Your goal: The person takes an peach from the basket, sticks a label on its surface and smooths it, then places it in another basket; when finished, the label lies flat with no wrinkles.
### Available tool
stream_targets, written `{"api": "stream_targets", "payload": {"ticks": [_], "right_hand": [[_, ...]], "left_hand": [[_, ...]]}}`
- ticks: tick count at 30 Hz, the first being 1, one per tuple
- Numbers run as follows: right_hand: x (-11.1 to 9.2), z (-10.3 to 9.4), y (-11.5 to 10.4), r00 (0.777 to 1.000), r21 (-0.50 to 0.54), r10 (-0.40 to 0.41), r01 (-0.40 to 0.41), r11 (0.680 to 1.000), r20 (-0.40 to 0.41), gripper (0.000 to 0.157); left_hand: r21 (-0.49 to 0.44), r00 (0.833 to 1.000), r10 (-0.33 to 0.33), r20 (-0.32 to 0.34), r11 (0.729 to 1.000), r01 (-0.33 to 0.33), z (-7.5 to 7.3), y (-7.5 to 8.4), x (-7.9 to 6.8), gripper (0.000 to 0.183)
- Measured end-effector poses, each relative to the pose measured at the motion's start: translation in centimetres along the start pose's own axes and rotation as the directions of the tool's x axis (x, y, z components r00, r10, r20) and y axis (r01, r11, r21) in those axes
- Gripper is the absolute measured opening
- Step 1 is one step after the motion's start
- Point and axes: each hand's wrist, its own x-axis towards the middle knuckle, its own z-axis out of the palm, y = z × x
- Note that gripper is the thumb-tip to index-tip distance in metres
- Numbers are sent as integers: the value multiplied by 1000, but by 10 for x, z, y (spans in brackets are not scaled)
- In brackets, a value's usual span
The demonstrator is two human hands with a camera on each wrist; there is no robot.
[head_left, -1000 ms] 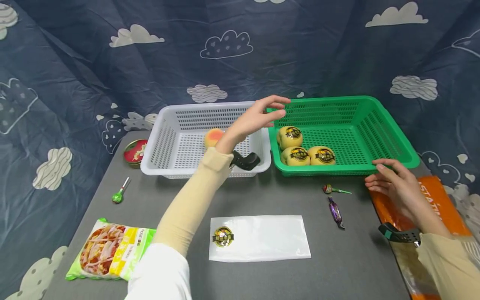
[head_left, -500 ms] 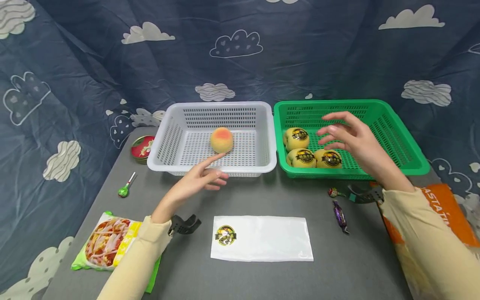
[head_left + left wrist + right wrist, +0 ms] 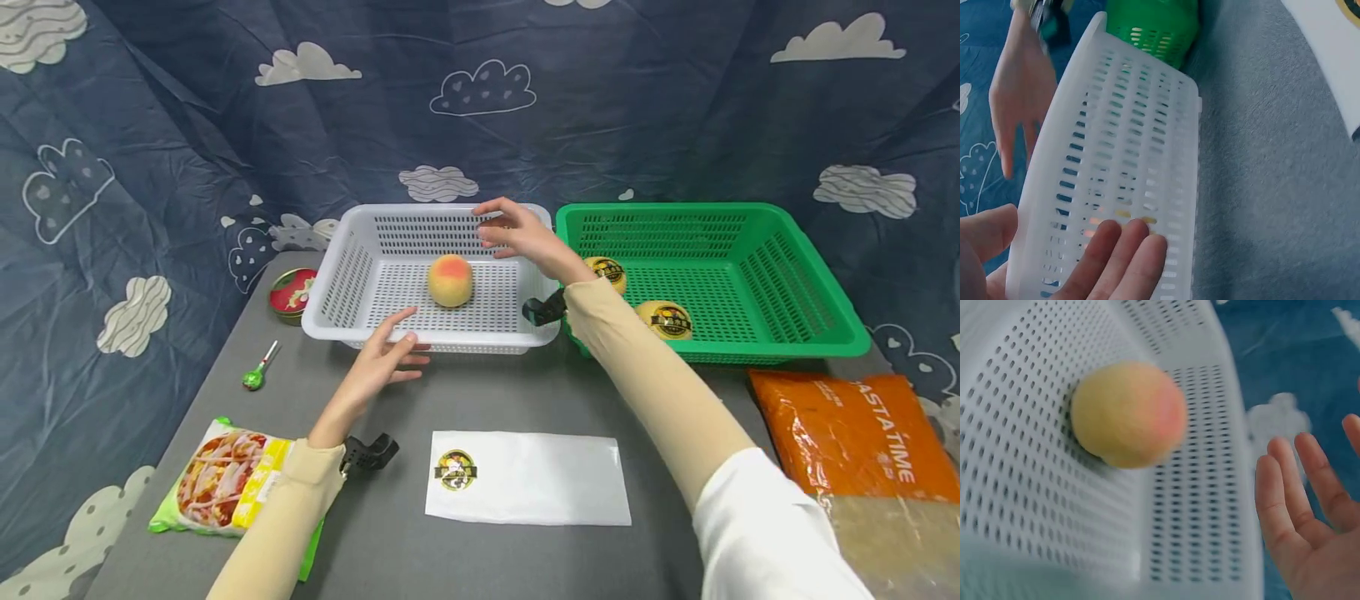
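A peach (image 3: 450, 282), yellow with a red blush, sits in the white plastic basket (image 3: 495, 338). My left hand (image 3: 375, 362) is at that basket's front rim, thumb and fingers apart and loosely bent. In the left wrist view its fingers (image 3: 1138, 259) are close to the slotted wall; whether they touch it I cannot tell. My right hand (image 3: 525, 237) hovers over the basket's right rear part, holding nothing, fingers loosely bent and away from the peach. Yellow fruits (image 3: 669, 320) with black-and-gold stickers lie in the green basket (image 3: 750, 348), partly hidden by my right forearm.
A white sheet or bag with a round sticker (image 3: 532, 479) lies in front. At left are a red-topped tin (image 3: 292, 292), a green lollipop (image 3: 255, 377) and a packaged food bag (image 3: 225, 479). An orange pasta bag (image 3: 855, 433) lies at right.
My left hand swung down from above the baskets to the white basket's front. My right hand moved left from the table's right side, across the green basket, to above the white one.
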Motion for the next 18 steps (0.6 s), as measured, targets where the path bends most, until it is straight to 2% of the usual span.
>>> {"api": "stream_targets", "payload": {"ticks": [4, 7, 10, 12, 14, 18], "right_hand": [[24, 23, 11, 999, -58, 42, -40, 997, 23, 44], [32, 36, 19, 996, -91, 67, -61, 994, 57, 47], [35, 47, 22, 985, -128, 124, -109, 986, 117, 52], [36, 53, 23, 971, -190, 175, -144, 971, 163, 57], [36, 58, 23, 958, -274, 227, -173, 946, 176, 59], [36, 61, 26, 952, -389, 283, -218, 895, 117, 57]], "left_hand": [[-16, 1000, -5, -25, 1000, 5, 4, 2, 0, 45], [-31, 1000, -14, -22, 999, 13, 5, 2, 0, 45], [-44, 1000, -20, -19, 999, 19, 5, 1, 0, 45], [-45, 999, -23, -24, 999, 22, 4, 1, 1, 44], [-43, 999, -24, -27, 999, 23, 4, 1, 0, 44], [-42, 999, -23, -30, 999, 21, 3, 1, -1, 45]]}}
